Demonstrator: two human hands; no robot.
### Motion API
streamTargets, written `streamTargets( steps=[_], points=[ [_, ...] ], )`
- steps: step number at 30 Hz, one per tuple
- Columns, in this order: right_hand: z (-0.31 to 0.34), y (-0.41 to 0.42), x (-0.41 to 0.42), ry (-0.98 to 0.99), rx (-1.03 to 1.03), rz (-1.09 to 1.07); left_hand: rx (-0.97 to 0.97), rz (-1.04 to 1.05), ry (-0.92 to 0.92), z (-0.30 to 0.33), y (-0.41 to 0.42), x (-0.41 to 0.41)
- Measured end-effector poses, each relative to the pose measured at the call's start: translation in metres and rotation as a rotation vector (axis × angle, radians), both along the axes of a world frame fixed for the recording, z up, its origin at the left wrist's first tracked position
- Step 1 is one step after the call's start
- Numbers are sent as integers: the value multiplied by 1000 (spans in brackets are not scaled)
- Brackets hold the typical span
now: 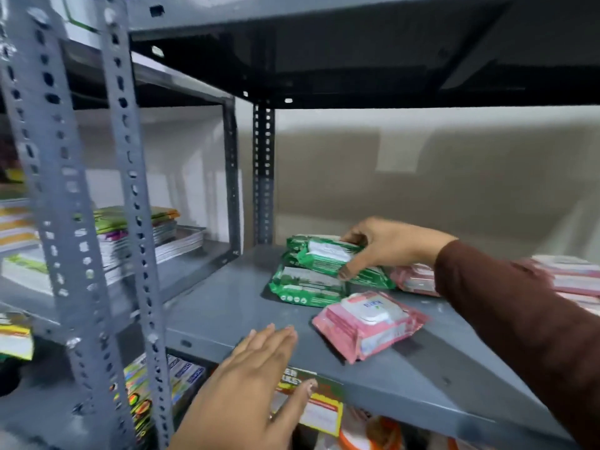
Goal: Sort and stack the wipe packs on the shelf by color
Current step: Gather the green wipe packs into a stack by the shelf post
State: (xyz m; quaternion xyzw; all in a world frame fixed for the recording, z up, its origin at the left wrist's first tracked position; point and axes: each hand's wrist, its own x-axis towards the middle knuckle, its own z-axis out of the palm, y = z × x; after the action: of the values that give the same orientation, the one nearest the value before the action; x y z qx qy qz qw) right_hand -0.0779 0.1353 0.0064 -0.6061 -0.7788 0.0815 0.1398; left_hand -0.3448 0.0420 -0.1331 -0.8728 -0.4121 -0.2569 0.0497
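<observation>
right hand [386,245] grips top green pack [324,254] | left hand [256,375] flat, unclenched, at shelf [227,306] edge

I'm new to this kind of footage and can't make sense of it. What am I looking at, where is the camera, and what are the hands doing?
There is no machine here: a person wears a wide-angle camera on the head, so you look forward and down at their own two hands.

In front is a grey metal shelf. On it lie green plastic wipe packs, piled at the back, and one pink plastic wipe pack lying alone nearer the front. More pink packs sit further right, partly hidden by the brown sleeve.

The right hand grips the topmost green pack on that pile. The left hand is open and flat at the shelf's front edge, holding nothing.

The neighbouring rack on the left holds stacked booklets.
</observation>
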Motion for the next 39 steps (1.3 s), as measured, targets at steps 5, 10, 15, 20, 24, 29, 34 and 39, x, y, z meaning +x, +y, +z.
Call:
streamTargets(
  steps=[5, 10, 15, 20, 24, 29, 34, 39],
  points=[
    [-15, 53, -32, -48, -41, -6, -92, -13, 23, -2, 11, -14],
    [-22, 63, -43, -69, -109, -5, -68, -11, -40, -5, 9, -18],
    [-21, 61, -49, -91, -171, -62, -105, -25, -146, -3, 9, -16],
    [-23, 32, -40, 253, -195, -167, -673, -99, -1046, 39, 45, -12],
    [-37, 33, -19, 848, -201, -410, -1102, -154, -1405, 60, 94, 4],
    [-43, 25, -19, 1027, -310, -416, -1225, -156, -1393, 60, 120, 28],
    [-49, 24, -22, 1034, -295, -394, -1201, -129, -1413, 62, 126, 32],
    [-44, 15, -29, 689, -110, -385, -1101, -86, -1326, 59, 118, 29]
  ],
)
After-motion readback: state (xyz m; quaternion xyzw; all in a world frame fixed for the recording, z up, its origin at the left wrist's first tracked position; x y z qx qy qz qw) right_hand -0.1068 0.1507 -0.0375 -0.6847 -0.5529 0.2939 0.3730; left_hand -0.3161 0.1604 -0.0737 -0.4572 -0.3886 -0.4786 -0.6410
